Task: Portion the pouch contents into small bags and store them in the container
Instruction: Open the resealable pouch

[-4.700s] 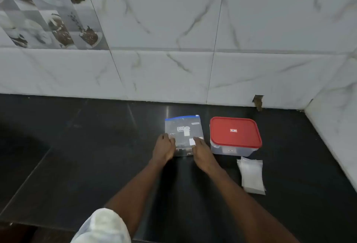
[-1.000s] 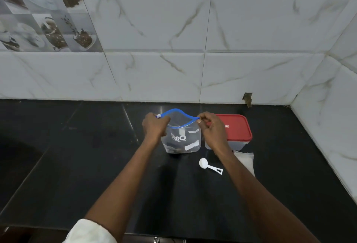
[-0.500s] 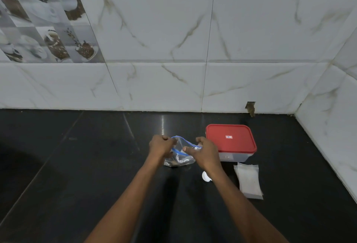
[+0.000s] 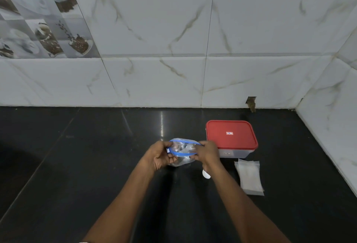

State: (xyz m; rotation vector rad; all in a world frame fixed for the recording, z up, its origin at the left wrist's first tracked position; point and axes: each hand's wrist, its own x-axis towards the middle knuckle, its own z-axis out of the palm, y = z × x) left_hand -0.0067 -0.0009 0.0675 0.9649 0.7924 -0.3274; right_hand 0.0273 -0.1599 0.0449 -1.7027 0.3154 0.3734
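A clear pouch [image 4: 182, 152] with a blue zip rim stands on the black counter, its mouth pulled wide so I look down into it. My left hand [image 4: 160, 156] pinches the rim's left end and my right hand [image 4: 207, 153] grips its right end. To the right sits a clear container with a red lid [image 4: 230, 134], lid on. A stack of small clear bags [image 4: 249, 177] lies in front of the container. A white scoop [image 4: 205, 175] peeks out from under my right wrist, mostly hidden.
The black counter [image 4: 87, 165] stretches left and toward me. White marble-tiled walls [image 4: 193, 69] close the back and the right side, meeting in a corner at the far right. A small hole [image 4: 251, 102] marks the back wall's base.
The pouch went from lying flat to standing with its zip parted. Since half a second ago my hands have spread its mouth wider. The scoop has appeared on the counter.
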